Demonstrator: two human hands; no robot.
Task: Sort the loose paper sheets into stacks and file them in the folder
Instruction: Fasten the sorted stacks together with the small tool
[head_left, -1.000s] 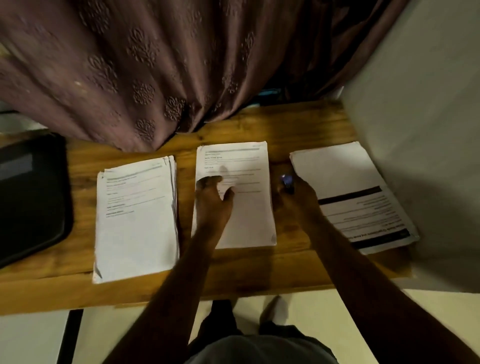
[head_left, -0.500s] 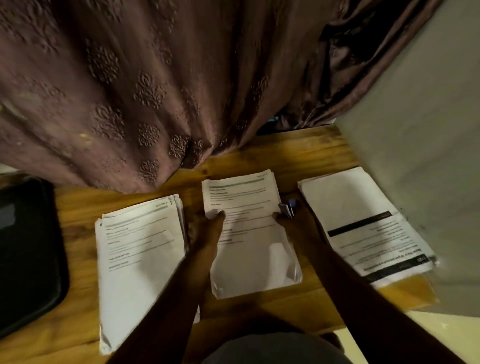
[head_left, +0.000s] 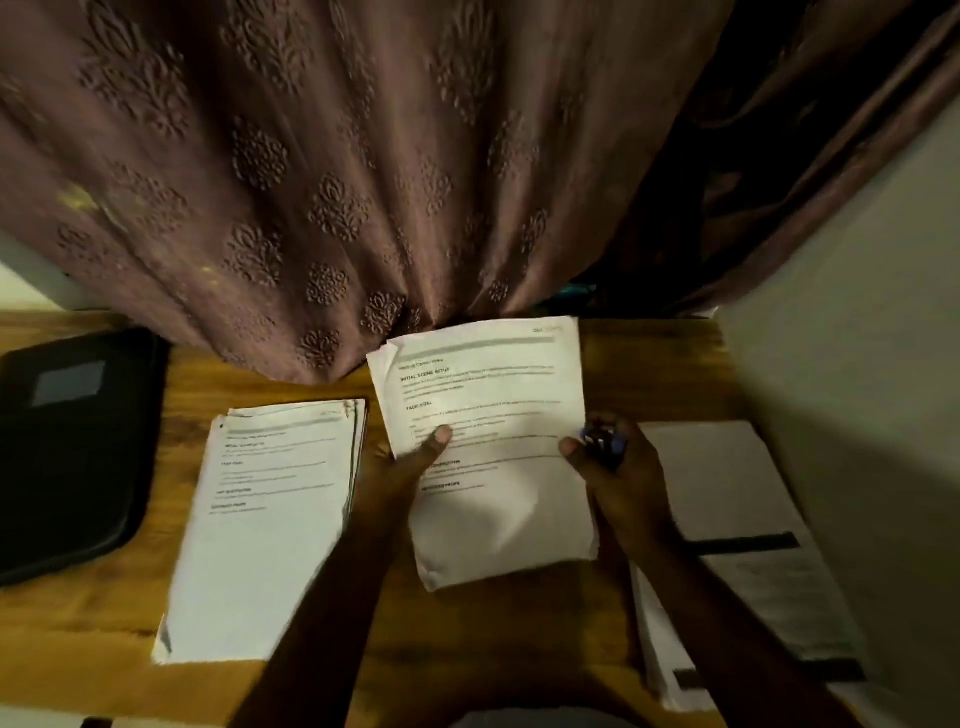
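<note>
The middle stack of printed sheets (head_left: 488, 447) is lifted off the wooden table (head_left: 649, 364) and held between both hands. My left hand (head_left: 400, 467) grips its left edge, thumb on top. On the stack's right edge, my right hand (head_left: 618, 473) pinches with the thumb and also holds a small dark blue object (head_left: 602, 440). A second stack (head_left: 270, 519) lies flat to the left. A third stack (head_left: 727, 519) with black bars lies to the right, partly under my right arm. The black folder (head_left: 67, 441) lies shut at the far left.
A brown patterned curtain (head_left: 363, 182) hangs over the table's back edge, just behind the lifted sheets. A pale wall (head_left: 857, 338) closes off the right side. The table's front edge runs along the bottom of the view.
The middle stack went from lying flat under my left hand to being gripped at both sides and raised toward the curtain. The camera moved closer and tilted up.
</note>
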